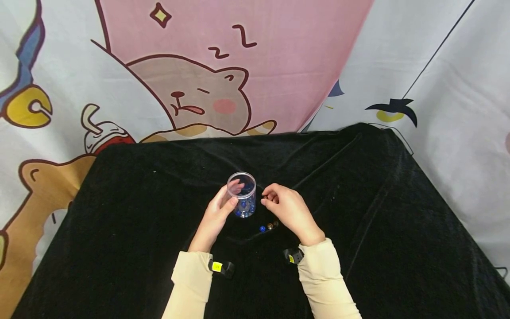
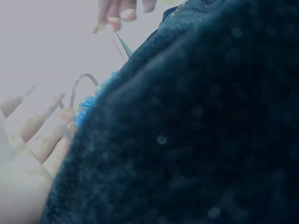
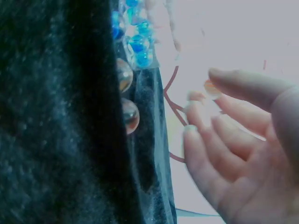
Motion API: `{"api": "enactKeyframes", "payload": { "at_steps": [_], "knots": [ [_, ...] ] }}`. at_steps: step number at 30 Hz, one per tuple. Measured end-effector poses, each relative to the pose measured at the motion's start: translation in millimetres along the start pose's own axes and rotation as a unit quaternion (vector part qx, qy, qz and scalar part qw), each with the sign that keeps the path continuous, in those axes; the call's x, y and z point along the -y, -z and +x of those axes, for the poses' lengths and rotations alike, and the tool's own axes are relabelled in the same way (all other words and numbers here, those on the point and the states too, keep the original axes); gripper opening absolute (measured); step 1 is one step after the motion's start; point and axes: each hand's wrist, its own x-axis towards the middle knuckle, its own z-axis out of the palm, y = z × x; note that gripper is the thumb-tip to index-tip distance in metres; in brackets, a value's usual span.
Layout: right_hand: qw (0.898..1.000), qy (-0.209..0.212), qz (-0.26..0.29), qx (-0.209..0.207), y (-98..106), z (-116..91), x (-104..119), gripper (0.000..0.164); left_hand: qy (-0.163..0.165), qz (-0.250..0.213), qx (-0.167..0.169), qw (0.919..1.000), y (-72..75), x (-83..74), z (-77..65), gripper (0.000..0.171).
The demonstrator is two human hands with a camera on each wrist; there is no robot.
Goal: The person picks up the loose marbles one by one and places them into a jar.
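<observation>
My left hand (image 1: pixel 217 212) grips a clear plastic jar (image 1: pixel 246 200) by its side, thumb in front and fingers behind. The jar stands upright with its mouth uncovered, and several blue marbles (image 1: pixel 245 205) lie in its lower part. Just right of the rim, my right hand (image 1: pixel 287 208) pinches a small amber marble (image 3: pixel 212 88) between thumb and forefinger; the right wrist view shows it best. On the cloth below the two hands sit a blue marble (image 1: pixel 262 229), an amber marble (image 1: pixel 270 226) and a dark brown marble (image 1: pixel 276 223), close together.
A black velvety cloth (image 1: pixel 131 230) with soft folds covers the table. Behind it hangs a printed curtain (image 1: pixel 295 57) with a sleeping cartoon bear. The left wrist view is hazy, and the dark cloth fills much of it.
</observation>
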Motion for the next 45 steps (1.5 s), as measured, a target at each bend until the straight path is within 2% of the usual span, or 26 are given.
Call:
{"api": "enactKeyframes", "payload": {
  "at_steps": [5,11,22,28,34,40,45],
  "knots": [
    [0.996,0.017,0.055,-0.063,2.6,1.8,3.1,0.014,-0.007,0.002,-0.001,1.0000,0.1,1.3,-0.3,0.044],
    [0.980,0.017,0.149,-0.129,7.8,1.8,11.6,0.018,-0.009,0.000,-0.003,1.0000,-0.4,1.3,0.3,0.044],
    [0.959,0.027,0.210,-0.187,5.9,0.4,28.1,0.021,-0.004,-0.004,-0.001,1.0000,-0.4,0.6,0.6,0.044],
    [0.953,0.046,0.220,-0.205,0.4,-0.5,36.5,0.020,0.004,-0.005,-0.004,1.0000,-0.1,-0.2,0.3,0.044],
    [0.952,0.047,0.206,-0.219,-3.5,-0.7,39.4,0.020,0.011,-0.003,-0.005,0.9999,-0.5,-1.6,0.5,0.045],
    [0.957,0.055,0.201,-0.201,-4.9,-0.9,41.6,0.022,0.009,-0.003,-0.006,0.9999,2.4,7.6,2.2,0.044],
    [0.952,0.057,0.244,-0.177,-7.4,-0.9,44.6,0.022,0.011,0.003,-0.011,0.9999,5.4,20.9,4.8,0.044]
  ]
}}
